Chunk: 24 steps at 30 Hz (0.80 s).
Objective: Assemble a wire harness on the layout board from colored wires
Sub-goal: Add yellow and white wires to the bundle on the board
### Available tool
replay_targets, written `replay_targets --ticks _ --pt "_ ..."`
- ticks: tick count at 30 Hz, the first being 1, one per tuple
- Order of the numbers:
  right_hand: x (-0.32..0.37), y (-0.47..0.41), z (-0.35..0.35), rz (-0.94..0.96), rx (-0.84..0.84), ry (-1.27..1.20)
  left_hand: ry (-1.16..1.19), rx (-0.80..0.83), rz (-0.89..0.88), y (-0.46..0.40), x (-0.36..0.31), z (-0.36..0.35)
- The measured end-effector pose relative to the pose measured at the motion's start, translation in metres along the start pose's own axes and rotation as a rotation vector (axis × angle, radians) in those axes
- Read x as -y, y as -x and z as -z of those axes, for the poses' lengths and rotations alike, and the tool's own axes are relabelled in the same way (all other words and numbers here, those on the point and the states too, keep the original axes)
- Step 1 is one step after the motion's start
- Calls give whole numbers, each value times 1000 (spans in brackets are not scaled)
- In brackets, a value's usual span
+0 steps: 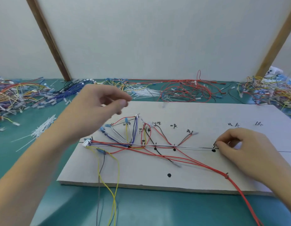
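Two hands — right grip pinches one white wire; left grip loosely curled, holding nothing.

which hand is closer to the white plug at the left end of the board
Left. The left hand hovers above the board, up and a little right of the white plug. The right hand is far across the board, its fingers pinching the white wire's other end.
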State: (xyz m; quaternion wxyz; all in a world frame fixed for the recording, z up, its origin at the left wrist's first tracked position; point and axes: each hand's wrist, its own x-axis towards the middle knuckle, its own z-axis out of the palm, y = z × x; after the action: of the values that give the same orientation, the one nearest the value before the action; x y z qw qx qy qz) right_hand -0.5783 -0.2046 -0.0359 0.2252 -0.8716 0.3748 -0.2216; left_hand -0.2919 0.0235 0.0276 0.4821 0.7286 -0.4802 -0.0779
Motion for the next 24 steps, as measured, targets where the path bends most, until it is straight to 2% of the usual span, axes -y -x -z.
replay_targets --ticks 7,10,14,17,20,24 --pt "6 -19 15 -23 114 -57 -50 -156 169 49 71 33" --pt "23 -18 11 29 29 -57 -98 -210 219 67 85 40" --pt "74 12 -12 212 -26 -150 -167 -162 192 94 83 30" --pt "116 35 -35 319 140 -237 -222 -139 142 110 74 19" --pt "145 46 -65 370 328 -167 -291 -164 135 115 69 13" --pt "173 52 -94 385 379 -86 -326 -272 182 111 71 19"
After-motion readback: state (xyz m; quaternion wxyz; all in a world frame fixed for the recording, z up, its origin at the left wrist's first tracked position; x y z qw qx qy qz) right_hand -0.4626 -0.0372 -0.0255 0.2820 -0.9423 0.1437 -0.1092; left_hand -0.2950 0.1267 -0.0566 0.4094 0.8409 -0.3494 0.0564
